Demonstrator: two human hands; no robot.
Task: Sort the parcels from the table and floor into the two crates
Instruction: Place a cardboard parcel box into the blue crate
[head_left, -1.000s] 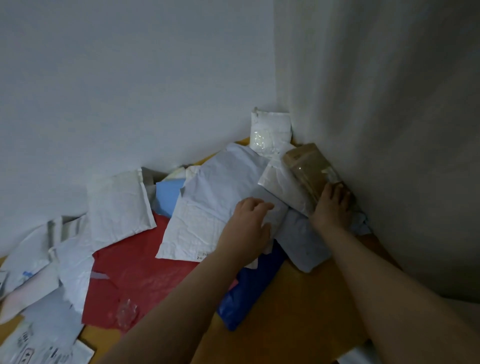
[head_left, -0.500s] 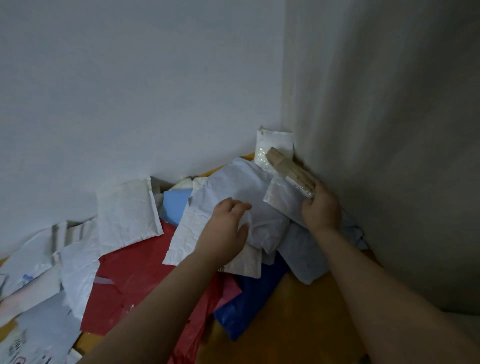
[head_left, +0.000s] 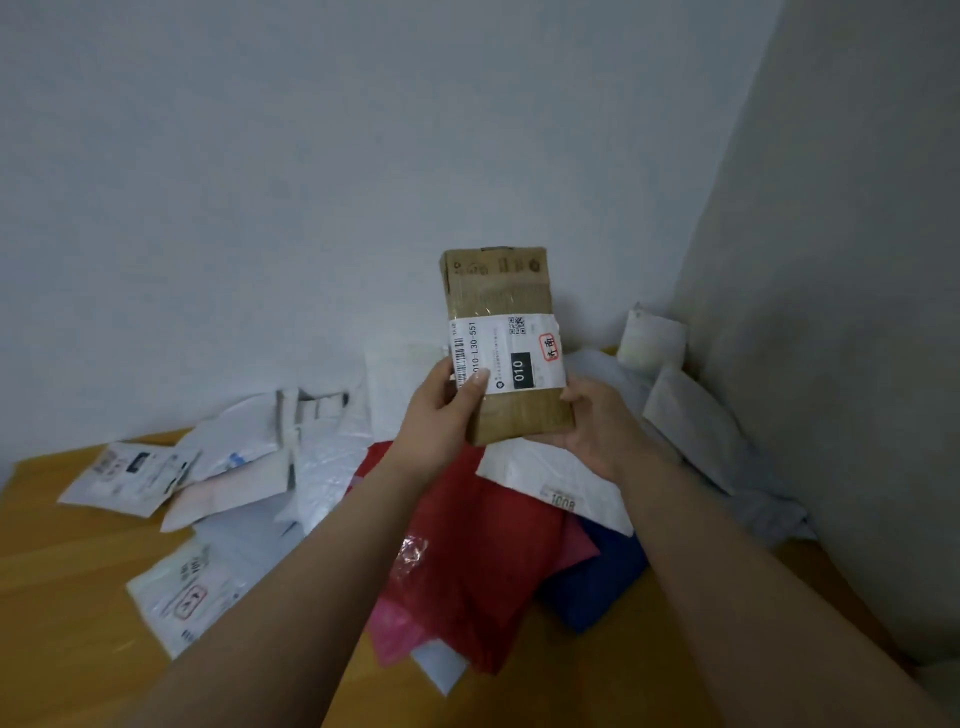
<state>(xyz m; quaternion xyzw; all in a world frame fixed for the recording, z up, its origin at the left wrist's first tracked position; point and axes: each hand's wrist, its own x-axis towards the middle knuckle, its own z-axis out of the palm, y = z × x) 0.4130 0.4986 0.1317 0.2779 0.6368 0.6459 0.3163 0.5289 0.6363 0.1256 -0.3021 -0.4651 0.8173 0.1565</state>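
I hold a brown cardboard parcel (head_left: 501, 291) upright in front of me, its white shipping label facing the camera. My left hand (head_left: 436, 415) grips its lower left edge, thumb on the label. My right hand (head_left: 597, 421) cups its lower right corner. Beneath lies a heap of soft mailers on the wooden table (head_left: 67, 587): a red bag (head_left: 467, 545), a dark blue bag (head_left: 602, 582), a pink bag (head_left: 400, 634) and several white and grey ones (head_left: 234, 447). No crate is in view.
White walls meet in a corner at the back right, where a small white packet (head_left: 652, 340) leans. A grey mailer (head_left: 727, 457) lies along the right wall. Labelled white pouches (head_left: 130, 473) lie at the table's left.
My right hand has pulled the brown parcel out of the corner heap and raised it upright. My left hand left the white mailer and took hold of the parcel too. The view tilted up.
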